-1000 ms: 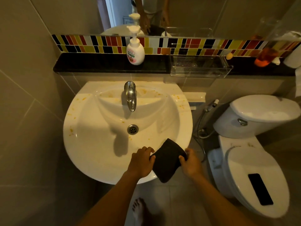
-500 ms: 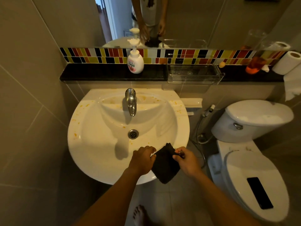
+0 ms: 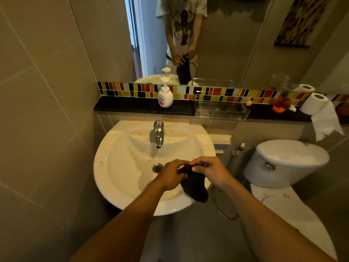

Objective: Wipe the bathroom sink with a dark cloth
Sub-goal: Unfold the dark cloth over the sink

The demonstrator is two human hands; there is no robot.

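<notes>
Pinching dark cloth (image 3: 195, 187) at its hidden top edge with curled fingers of left hand (image 3: 170, 176) and right hand (image 3: 212, 172); hanging lengthwise, free end down over sink (image 3: 103, 182) rim

The dark cloth (image 3: 194, 186) hangs crumpled above the front right rim of the white round sink (image 3: 105, 167), whose rim and back ledge carry orange spots.
</notes>
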